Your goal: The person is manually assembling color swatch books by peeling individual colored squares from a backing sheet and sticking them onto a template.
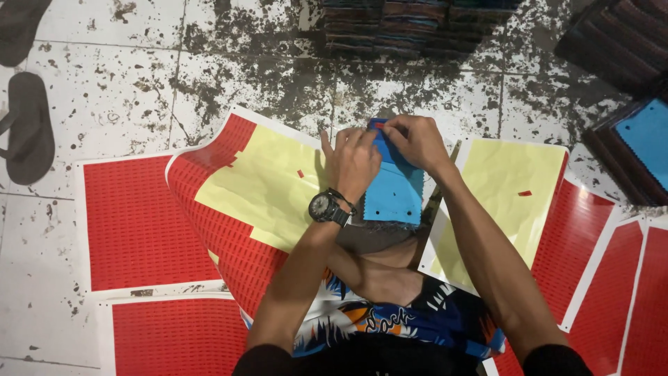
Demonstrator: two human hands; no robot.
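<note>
A stained tiled floor (209, 76) carries red sticker sheets (136, 223), some peeled to yellow backing (268, 184). A blue fabric swatch (393, 191) rests on the person's knee, between the sheets. The left hand (351, 163), with a wristwatch (325, 207), lies flat on the swatch, fingers together. The right hand (415, 141) pinches a small red sticker (379, 126) at the swatch's top edge.
</note>
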